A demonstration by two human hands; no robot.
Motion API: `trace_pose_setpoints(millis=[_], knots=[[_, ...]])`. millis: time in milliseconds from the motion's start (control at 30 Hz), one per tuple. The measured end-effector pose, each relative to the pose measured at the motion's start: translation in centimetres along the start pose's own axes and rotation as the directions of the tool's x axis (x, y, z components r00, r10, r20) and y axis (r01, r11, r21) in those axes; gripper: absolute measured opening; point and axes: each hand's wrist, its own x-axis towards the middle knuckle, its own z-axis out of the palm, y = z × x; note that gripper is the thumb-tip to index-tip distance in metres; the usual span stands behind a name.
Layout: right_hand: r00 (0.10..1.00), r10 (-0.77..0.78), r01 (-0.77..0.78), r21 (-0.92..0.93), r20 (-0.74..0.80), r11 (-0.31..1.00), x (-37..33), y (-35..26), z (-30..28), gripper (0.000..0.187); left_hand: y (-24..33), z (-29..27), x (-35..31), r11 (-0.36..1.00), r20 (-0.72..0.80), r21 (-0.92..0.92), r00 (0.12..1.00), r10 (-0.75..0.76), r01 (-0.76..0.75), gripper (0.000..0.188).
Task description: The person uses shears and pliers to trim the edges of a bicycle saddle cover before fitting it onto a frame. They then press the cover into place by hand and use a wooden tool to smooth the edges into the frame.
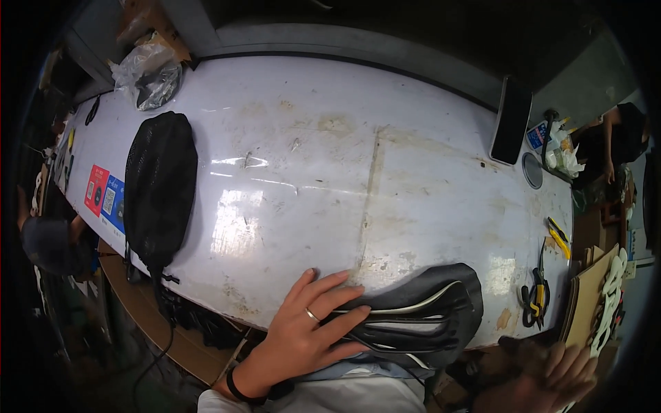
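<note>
My left hand [306,334], with a ring and a dark wristband, lies with fingers spread on the left end of a black, leather-like piece [458,310]. This piece has folded layers and pale piping, and it rests at the table's near edge, partly over my lap. Its exact kind does not show. Off the table at the lower right is my right hand [564,375], blurred and dim, fingers bent. Whether it holds anything is hidden. A black mesh drawstring pouch [162,186] lies on the left of the table, its cord hanging over the near edge.
Pliers [537,296] and a yellow-handled cutter [559,237] lie at the table's right end. A phone [511,120] stands at the back right, near a round grey disc [531,171]. A plastic bag [147,76] sits back left. Cardboard [589,292] leans beyond the right edge. People work at both sides.
</note>
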Motion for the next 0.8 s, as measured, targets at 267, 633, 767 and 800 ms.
trace_pose_setpoints(millis=[267,633,767,800], knots=[[0.709,-0.079,-0.043,0.155,0.701,0.987,-6.2,6.3,3.8,0.053,0.0,0.8,0.4,0.999,0.006,-0.050,1.000,0.012,-0.012,0.053],[0.398,-0.062,-0.162,0.136,0.915,0.977,-7.8,8.9,8.4,0.039,-0.3,0.2,0.2,0.997,0.049,-0.072,0.998,0.031,-0.027,0.049],[0.296,-0.053,-0.217,0.121,0.954,0.969,-7.1,9.1,9.2,0.031,-0.2,0.2,0.1,0.997,0.068,-0.077,0.997,0.032,-0.027,0.051],[0.293,-0.046,-0.215,0.113,0.955,0.970,-7.0,9.1,9.1,0.031,-0.3,0.2,0.2,0.996,0.067,-0.087,0.997,0.038,-0.032,0.052]])
